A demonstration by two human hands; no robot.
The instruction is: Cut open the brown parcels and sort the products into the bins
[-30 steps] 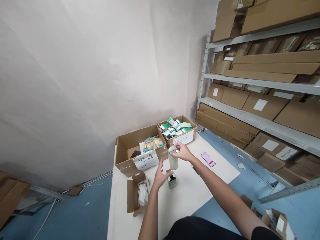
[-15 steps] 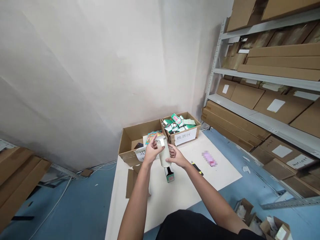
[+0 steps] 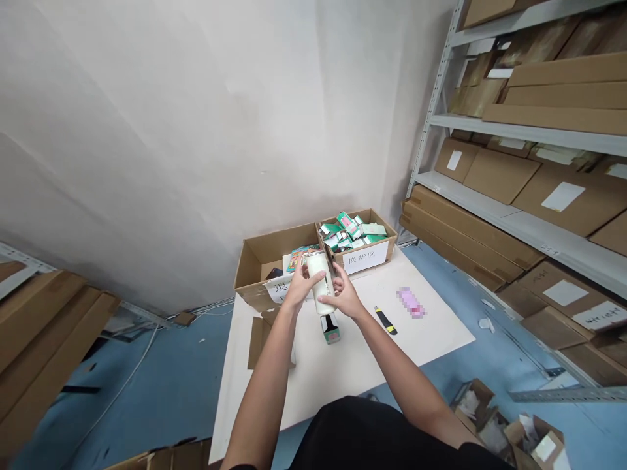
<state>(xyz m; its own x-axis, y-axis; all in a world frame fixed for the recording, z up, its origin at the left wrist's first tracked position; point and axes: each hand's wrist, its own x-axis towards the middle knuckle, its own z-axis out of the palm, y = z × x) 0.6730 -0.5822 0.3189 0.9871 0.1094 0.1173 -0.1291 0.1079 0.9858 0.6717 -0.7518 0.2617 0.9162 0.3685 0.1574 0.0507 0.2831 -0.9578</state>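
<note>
A pale cream cylindrical bottle [image 3: 318, 271] is held over the table, slightly tilted, with a thin loop at its upper left and small dark print on its side. My left hand [image 3: 300, 287] is closed round its left side, thumb across the front. From the right, my right hand [image 3: 345, 295] grips its lower part, thumb near the base. Just below the bottle, a small green box [image 3: 330, 331] lies on the table with its dark open end showing.
On the white table [image 3: 337, 378] stand a carton [image 3: 252, 267] holding colourful packets and a carton [image 3: 368, 261] full of green boxes. A yellow-black utility knife [image 3: 385, 320], a blurred pink item [image 3: 411, 302] and an open brown box [image 3: 255, 346] lie nearby. Shelving [image 3: 504, 209] stands right.
The bottle has been turned in my hands, so dark print and the loop now show and its lid faces me less. Both hands keep hold of it. The view has shifted slightly.
</note>
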